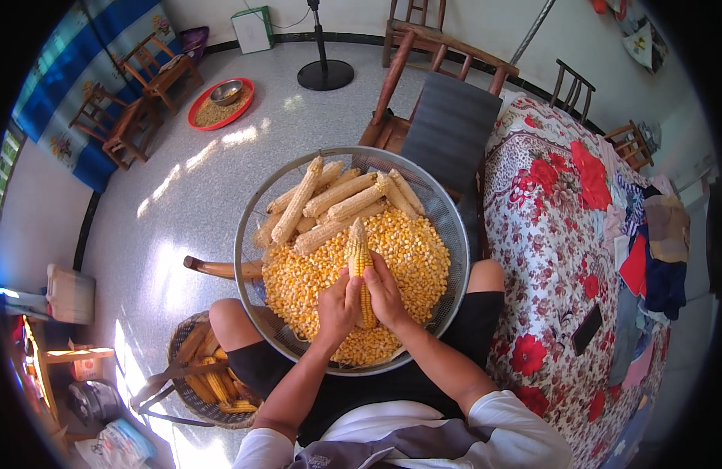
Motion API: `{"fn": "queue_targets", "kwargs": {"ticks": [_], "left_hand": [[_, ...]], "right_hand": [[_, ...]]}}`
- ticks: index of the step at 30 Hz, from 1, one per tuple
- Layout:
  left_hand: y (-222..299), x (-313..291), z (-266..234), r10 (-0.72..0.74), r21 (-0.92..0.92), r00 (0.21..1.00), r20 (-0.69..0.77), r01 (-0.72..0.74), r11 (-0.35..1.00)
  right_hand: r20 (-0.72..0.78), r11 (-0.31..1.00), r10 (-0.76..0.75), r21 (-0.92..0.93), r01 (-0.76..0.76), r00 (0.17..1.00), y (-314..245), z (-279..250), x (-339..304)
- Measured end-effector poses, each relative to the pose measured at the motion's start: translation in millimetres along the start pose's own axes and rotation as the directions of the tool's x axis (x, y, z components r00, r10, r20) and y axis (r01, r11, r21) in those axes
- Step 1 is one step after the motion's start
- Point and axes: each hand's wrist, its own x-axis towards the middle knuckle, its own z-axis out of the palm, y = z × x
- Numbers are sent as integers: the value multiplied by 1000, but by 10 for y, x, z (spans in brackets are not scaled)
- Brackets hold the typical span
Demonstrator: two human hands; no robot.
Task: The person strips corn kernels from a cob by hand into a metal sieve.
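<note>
basket [234, 420] of yellow cobs [217, 383] by l knee [234, 322]; round mesh pan [440, 200] w/ loose kernels [294, 293], bare cobs [297, 202] at its far side; l hand [339, 305], fingers curled on part-stripped cob [360, 254], held over kernels mid-pan; r hand [386, 297] also wrapped on it; flowered bedspread [517, 258] far r.

A phone [587, 329] and clothes [664, 270] lie on the bed [525, 266]; a bowl [226, 92] sits in a tray [198, 124] near two chairs [126, 131] and a curtain [71, 48].

Cobs [357, 202] w/ kernels [415, 262] in sieve [439, 202] (bskt [234, 420] L)
</note>
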Motion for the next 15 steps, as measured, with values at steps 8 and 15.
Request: {"fn": "queue_targets", "kwargs": {"ticks": [8, 15], "left_hand": [[-23, 6, -12, 129, 186, 992, -10, -125, 975], [-12, 22, -42, -42, 145, 999, 18, 39, 989]], "right_hand": [[-27, 989, -57, -137, 53, 998, -75, 63, -3], [-36, 999, 7, -39, -9, 999, -29, -4, -1]]}}
